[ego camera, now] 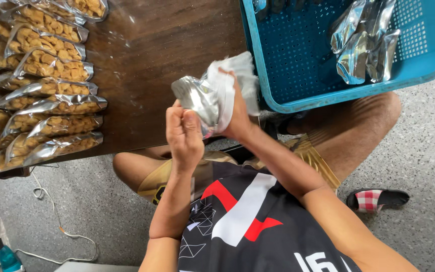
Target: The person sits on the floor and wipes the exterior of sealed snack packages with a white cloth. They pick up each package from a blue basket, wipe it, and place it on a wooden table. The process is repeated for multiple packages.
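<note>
My left hand (183, 133) is closed around the lower edge of a silver foil pouch (196, 98) and holds it up in front of me. My right hand (236, 113) grips a white cloth (235, 75) that is pressed and wrapped against the right side of that pouch. Both hands are over the near edge of a dark wooden table (147, 55), just left of a blue plastic basket (283, 60).
The blue basket holds several silver pouches (363, 45). Rows of clear-fronted foil pouches filled with yellow snacks (51, 106) cover the table's left part. On the grey floor lie a checked sandal (378, 199), a white cable (51, 216) and a teal bottle (8, 258).
</note>
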